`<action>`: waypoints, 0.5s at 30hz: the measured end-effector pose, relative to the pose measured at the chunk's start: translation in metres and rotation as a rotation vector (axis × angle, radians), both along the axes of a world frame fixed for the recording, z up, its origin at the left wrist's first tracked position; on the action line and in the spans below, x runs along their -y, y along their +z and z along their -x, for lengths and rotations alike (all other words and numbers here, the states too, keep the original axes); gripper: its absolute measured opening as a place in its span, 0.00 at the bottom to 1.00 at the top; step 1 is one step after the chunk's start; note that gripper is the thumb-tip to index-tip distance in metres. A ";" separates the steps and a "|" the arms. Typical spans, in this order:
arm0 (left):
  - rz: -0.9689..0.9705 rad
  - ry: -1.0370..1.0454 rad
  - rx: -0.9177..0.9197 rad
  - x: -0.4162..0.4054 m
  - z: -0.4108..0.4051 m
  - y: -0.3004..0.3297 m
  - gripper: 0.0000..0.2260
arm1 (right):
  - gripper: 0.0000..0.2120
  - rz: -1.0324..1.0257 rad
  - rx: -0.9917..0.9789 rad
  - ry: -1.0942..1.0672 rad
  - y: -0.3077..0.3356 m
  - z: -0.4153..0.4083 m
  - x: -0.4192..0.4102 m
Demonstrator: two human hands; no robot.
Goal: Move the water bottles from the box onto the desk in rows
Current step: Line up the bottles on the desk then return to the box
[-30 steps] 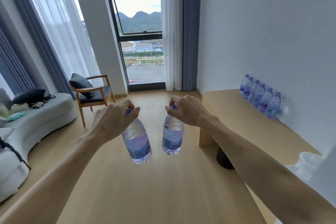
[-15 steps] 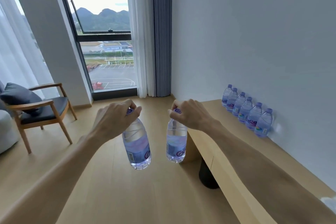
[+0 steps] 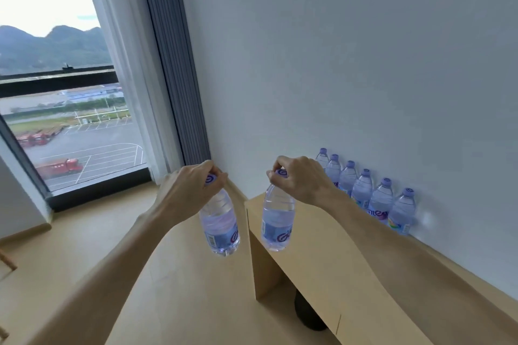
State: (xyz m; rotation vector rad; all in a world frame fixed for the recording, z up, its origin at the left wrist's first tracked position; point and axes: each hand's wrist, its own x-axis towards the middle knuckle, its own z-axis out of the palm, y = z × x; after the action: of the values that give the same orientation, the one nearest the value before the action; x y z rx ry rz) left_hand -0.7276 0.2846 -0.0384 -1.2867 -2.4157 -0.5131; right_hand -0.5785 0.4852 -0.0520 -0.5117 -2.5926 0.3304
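Note:
My left hand [image 3: 193, 190] pinches the purple cap of a clear water bottle [image 3: 220, 227], which hangs tilted over the floor, left of the desk's end. My right hand [image 3: 301, 179] pinches the cap of a second bottle [image 3: 277, 221], hanging upright over the near left end of the light wooden desk [image 3: 336, 274]. A row of several bottles [image 3: 364, 193] with purple caps stands on the desk against the white wall, to the right of my right hand. The box is out of view.
A tall window [image 3: 64, 109] with white and grey curtains [image 3: 171, 64] fills the left. Wooden floor [image 3: 173, 288] lies below the bottles. A dark round object [image 3: 308, 314] sits under the desk. A chair's wooden edge [image 3: 5, 263] shows at far left.
The view has swung right and closer to the desk. Both hands, still holding their bottles, now sit nearer the desk's end and the row of bottles; the sofa and chair left the view.

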 end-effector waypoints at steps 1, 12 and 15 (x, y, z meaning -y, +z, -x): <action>-0.011 -0.014 0.010 -0.016 0.013 -0.002 0.14 | 0.15 0.002 -0.001 -0.014 -0.002 0.009 -0.014; 0.070 -0.177 0.061 -0.204 0.115 -0.037 0.13 | 0.14 0.109 0.063 -0.117 -0.043 0.099 -0.178; 0.097 -0.225 0.077 -0.254 0.135 -0.046 0.13 | 0.14 0.147 0.071 -0.163 -0.055 0.114 -0.216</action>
State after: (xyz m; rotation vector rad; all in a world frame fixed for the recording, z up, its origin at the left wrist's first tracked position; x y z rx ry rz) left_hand -0.8625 0.5382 -0.0841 -1.6197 -2.3965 -0.5200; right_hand -0.6928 0.7013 -0.1072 -0.7951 -2.5850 0.4566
